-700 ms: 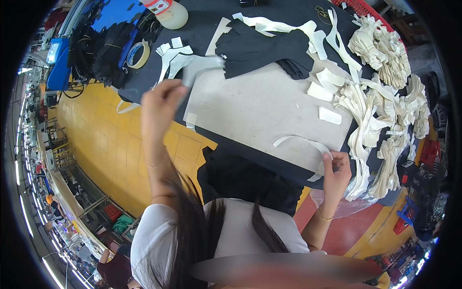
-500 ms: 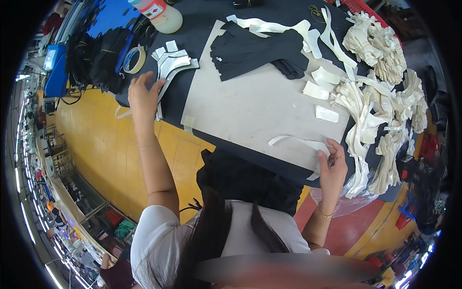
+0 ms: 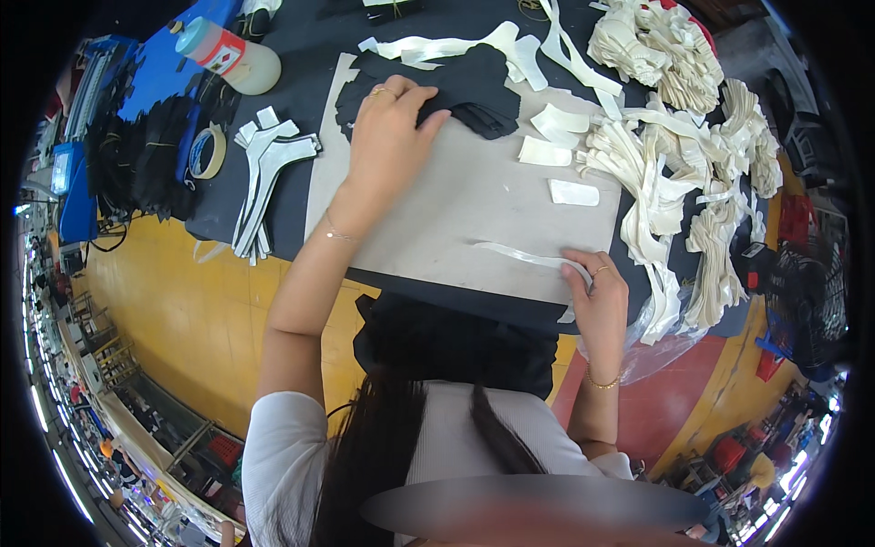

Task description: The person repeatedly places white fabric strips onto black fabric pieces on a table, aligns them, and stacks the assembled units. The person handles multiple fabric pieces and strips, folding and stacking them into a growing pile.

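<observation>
1. while the dark table (image 3: 305,82) carries plenty, its near edge runs just in front of the person, so anything drawn far that way could slip off.
2. the grey board (image 3: 428,219) lies flat on it; its bare middle, between the two hands, gives the widest room to move.
3. white bundles (image 3: 652,155) crowd the right side, hemming in sideways reach.
4. the black cloth pieces (image 3: 483,82) lie layered at the board's far side. thin, soft and light, i'd judge; i'd take them by the near edge, layers together. the left hand (image 3: 392,137) is over them, thumb and forefinger apart; i can't tell whether it touches.
5. the white strip (image 3: 524,257) lies by the board's near right corner, one end pinched by the right hand (image 3: 597,296). it looks feather-light, bendy, perhaps slippery; that end seems a good hold.
</observation>
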Demonstrator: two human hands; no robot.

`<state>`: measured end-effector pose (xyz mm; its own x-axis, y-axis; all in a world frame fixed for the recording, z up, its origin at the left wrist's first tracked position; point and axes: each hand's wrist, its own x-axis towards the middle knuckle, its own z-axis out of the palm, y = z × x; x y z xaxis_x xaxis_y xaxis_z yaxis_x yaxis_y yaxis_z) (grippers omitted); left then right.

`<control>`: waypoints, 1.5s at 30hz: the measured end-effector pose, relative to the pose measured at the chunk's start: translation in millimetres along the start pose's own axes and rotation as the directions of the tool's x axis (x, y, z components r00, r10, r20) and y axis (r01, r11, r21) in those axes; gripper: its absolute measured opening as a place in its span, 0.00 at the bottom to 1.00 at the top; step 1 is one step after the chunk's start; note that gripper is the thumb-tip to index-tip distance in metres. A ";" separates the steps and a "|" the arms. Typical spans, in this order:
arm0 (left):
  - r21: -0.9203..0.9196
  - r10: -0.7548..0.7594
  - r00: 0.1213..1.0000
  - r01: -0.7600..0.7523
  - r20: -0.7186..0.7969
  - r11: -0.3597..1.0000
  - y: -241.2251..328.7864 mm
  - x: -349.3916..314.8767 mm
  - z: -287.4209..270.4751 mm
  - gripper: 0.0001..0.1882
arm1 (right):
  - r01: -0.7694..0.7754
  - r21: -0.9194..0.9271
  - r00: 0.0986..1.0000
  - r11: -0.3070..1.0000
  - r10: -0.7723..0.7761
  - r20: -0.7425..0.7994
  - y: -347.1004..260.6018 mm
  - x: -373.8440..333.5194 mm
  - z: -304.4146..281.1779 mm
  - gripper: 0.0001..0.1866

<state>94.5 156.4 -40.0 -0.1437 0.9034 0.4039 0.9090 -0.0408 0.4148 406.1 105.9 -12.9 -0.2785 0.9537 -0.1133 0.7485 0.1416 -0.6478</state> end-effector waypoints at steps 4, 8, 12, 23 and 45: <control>-0.206 -0.145 0.986 0.158 0.077 0.966 6.4 -4.4 -11.8 0.17 | 0.014 0.087 1.000 0.996 -0.013 -0.010 -0.9 2.1 0.4 0.06; -0.364 -0.020 0.977 0.097 0.210 0.926 29.6 -37.1 -17.2 0.16 | -0.098 0.194 0.983 0.976 0.064 0.172 1.6 2.1 -13.8 0.06; -0.237 0.107 0.948 -0.034 0.301 0.971 65.2 -85.6 -5.4 0.17 | -0.155 0.298 0.917 0.942 0.025 0.398 -6.4 -4.7 -26.1 0.07; -0.359 -0.329 0.924 0.380 0.196 0.853 35.8 -150.4 -58.9 0.10 | -0.296 0.539 0.871 0.789 -0.008 0.491 -31.1 24.6 -0.2 0.05; -0.057 0.008 0.983 0.003 0.184 0.998 26.5 -178.6 -44.2 0.28 | -0.457 0.501 0.786 0.735 0.070 0.614 -47.8 59.1 51.7 0.07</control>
<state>127.0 -24.9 -65.2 -0.0624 0.9661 0.2504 0.8846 -0.0626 0.4621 322.7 141.8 -27.6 -0.5364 0.5965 -0.5971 0.3755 -0.4649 -0.8018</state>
